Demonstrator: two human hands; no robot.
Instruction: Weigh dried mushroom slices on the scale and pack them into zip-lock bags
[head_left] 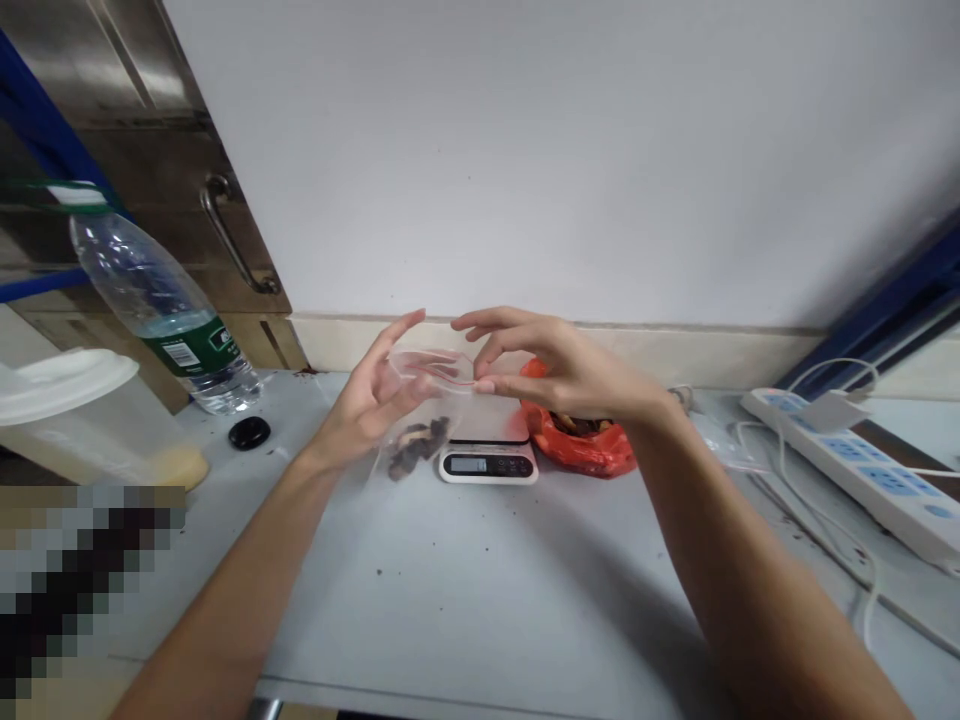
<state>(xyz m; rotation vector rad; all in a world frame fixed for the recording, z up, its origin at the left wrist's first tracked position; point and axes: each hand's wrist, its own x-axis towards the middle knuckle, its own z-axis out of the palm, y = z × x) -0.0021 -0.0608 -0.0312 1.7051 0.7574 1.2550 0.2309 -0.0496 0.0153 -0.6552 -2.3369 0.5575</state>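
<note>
Between my hands hangs a clear zip-lock bag (421, 425) with a red line along its mouth and several dark brown dried pieces in its bottom. My left hand (379, 395) grips the bag's left side, its thumb across the front near the mouth. At the mouth's right end, my right hand (551, 365) pinches the edge between thumb and fingers. Just behind and right of the bag is a white kitchen scale (487, 465); its display is too small to read. A red plastic bag (589, 458) holding dried brown pieces lies beside the scale, partly behind my right wrist.
At left stand a water bottle (169, 300) and a lidded plastic jug (67, 430), with a small black round object (249, 433) nearby. A white power strip (862, 470) with loose cables lies at right. A wall (525, 150) rises behind the table.
</note>
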